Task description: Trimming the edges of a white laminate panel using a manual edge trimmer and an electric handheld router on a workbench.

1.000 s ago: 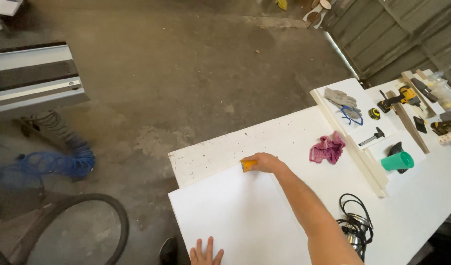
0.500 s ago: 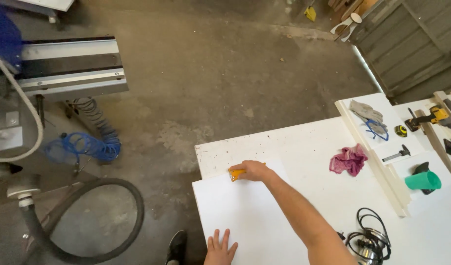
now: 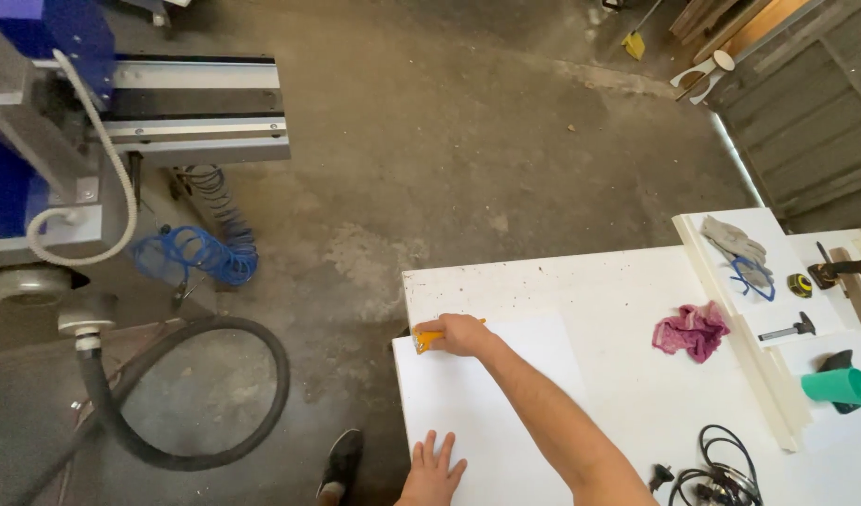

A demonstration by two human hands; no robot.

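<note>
Gripping orange tool [image 3: 429, 338] in clenched right-hand fingers [image 3: 457, 334], left hand [image 3: 432, 473] flat, fingers spread

You have two hands in view: your left hand [image 3: 432, 473] and your right hand [image 3: 459, 334]. You can count one orange tool [image 3: 428, 339], one pink rag [image 3: 693, 329], one green cup [image 3: 839, 386], one grey glove [image 3: 732, 240], one tape measure [image 3: 801, 285] and one black hose [image 3: 206, 394].

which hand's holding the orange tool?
The right hand, reaching to the white panel's far corner with the orange tool. The left hand lies flat, empty.
</note>
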